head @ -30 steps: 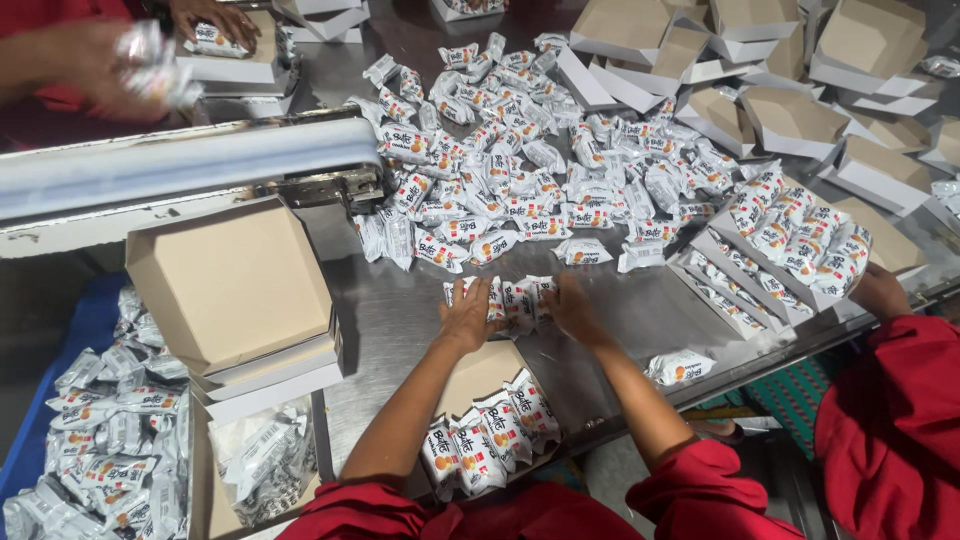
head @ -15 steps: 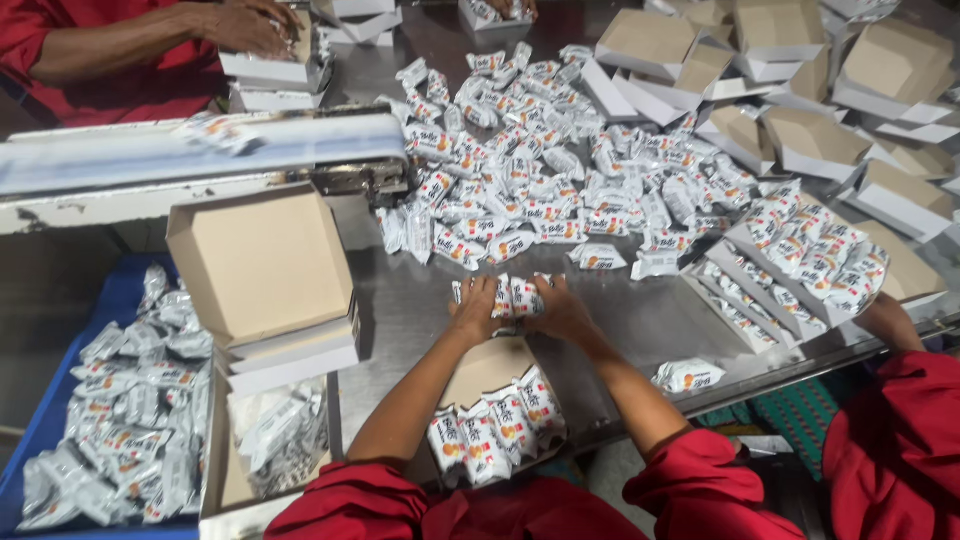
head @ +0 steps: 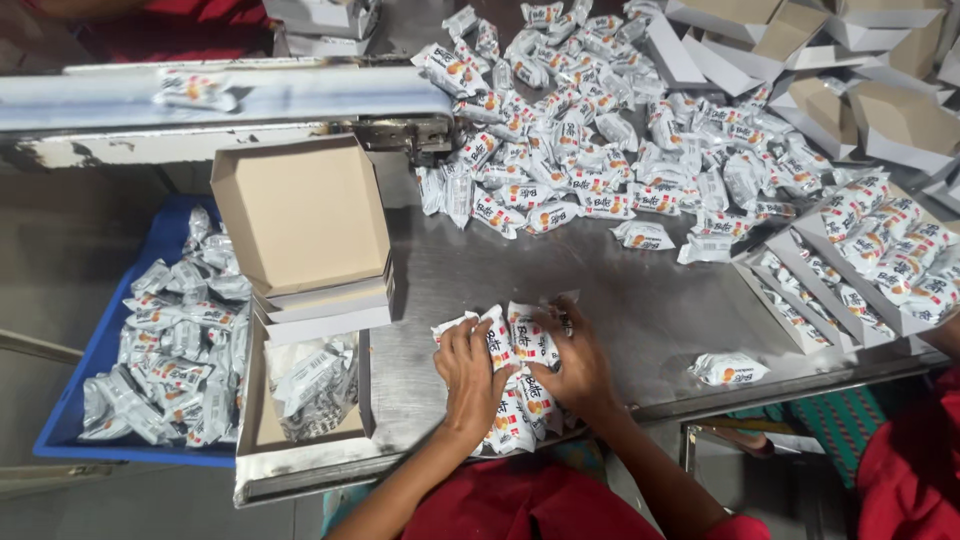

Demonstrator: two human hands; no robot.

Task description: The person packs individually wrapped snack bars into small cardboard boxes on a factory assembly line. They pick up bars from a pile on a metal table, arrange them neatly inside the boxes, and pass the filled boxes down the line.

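Left of the hands an open cardboard box tops a stack, a blue tray of packets beyond it. Ahead lies a heap of white packets; right, filled boxes and one stray packet.

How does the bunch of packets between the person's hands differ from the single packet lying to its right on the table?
The bunch of packets is gathered side by side between the left hand and right hand; the single packet lies alone, untouched. The bunch sits at the table's near edge; the single packet lies further in. Both are white with orange print.
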